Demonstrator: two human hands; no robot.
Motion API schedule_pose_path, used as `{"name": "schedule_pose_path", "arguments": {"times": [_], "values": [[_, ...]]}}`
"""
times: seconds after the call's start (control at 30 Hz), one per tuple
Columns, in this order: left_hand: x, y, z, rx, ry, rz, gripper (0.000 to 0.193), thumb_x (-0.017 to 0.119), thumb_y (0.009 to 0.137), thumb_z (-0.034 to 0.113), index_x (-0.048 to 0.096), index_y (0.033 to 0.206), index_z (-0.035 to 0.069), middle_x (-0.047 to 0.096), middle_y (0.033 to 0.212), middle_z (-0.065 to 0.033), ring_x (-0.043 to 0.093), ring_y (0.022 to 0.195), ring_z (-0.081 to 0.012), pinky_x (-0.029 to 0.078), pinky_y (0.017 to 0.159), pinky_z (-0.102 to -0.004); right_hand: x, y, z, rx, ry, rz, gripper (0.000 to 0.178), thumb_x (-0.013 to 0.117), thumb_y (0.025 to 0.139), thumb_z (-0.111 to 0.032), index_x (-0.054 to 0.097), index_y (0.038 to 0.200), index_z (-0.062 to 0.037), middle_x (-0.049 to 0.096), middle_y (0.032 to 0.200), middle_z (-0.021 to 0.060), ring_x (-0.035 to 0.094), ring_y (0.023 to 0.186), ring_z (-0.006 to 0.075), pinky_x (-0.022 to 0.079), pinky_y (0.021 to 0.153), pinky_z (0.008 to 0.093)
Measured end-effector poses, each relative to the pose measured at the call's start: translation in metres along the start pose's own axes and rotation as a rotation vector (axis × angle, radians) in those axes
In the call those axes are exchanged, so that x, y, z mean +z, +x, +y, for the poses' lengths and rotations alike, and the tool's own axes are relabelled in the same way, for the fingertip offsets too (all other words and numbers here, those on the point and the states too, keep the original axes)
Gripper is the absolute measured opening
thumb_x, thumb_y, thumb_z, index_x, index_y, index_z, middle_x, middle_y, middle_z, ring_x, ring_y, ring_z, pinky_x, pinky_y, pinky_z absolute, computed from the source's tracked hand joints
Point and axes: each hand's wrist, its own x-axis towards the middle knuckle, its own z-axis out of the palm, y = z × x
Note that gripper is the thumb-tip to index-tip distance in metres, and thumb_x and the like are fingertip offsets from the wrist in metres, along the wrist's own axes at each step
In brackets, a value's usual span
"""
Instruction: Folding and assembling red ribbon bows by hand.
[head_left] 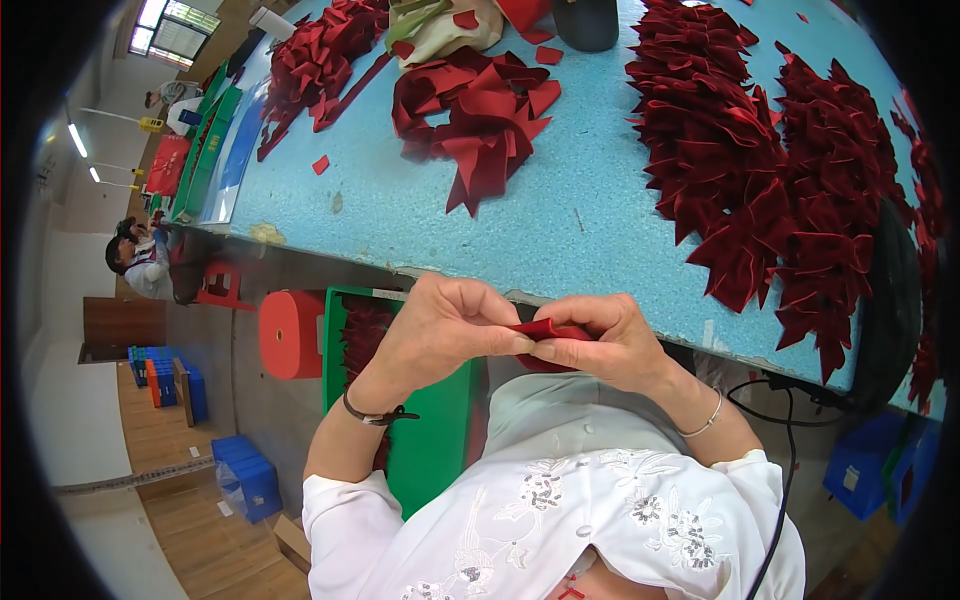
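Note:
My left hand (452, 325) and my right hand (612, 345) meet in front of my body at the table's near edge. Both are closed, thumbs and fingers pinching a folded piece of dark red ribbon (550, 331). Part of the ribbon hangs below my thumbs, and the fingers cover the rest. Beyond my hands lies a loose heap of red ribbon pieces (490, 125) on the light blue tabletop (590, 235). Finished-looking red bows (705, 150) are stacked in a long row to the right, with another row of bows (835, 170) beside it.
A green crate (430, 440) with red pieces inside stands beside my left arm, near a red stool (290, 335). More red ribbon (325, 60) lies far left, near a cloth bag (450, 30) and a dark container (586, 25). A black cable (790, 470) hangs at right. A co-worker (145, 262) sits far left.

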Motion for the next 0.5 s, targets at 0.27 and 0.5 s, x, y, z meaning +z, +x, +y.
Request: {"name": "schedule_pose_path", "arguments": {"times": [0.27, 0.5], "values": [[0.008, 0.003, -0.002, 0.012, -0.230, 0.049, 0.017, 0.069, 0.074, -0.004, 0.064, 0.091, -0.005, 0.066, 0.085, -0.0092, 0.062, 0.074, -0.0109, 0.050, 0.065, -0.0210, -0.001, -0.001, 0.005, 0.030, 0.136, 0.084, 0.018, 0.069, 0.079, -0.006, 0.068, 0.095, 0.0021, 0.063, 0.074, 0.0006, 0.053, 0.066, 0.0047, 0.042, 0.057, 0.0188], [0.028, 0.000, -0.001, -0.061, -0.136, 0.024, 0.023, 0.069, 0.073, -0.007, 0.064, 0.095, -0.005, 0.067, 0.084, -0.0089, 0.063, 0.073, -0.0100, 0.050, 0.065, -0.0206, -0.001, -0.001, 0.005, -0.002, 0.092, 0.091, 0.017, 0.067, 0.081, -0.005, 0.067, 0.096, 0.0033, 0.063, 0.075, 0.0014, 0.053, 0.067, 0.0045, 0.043, 0.058, 0.0192]]}}
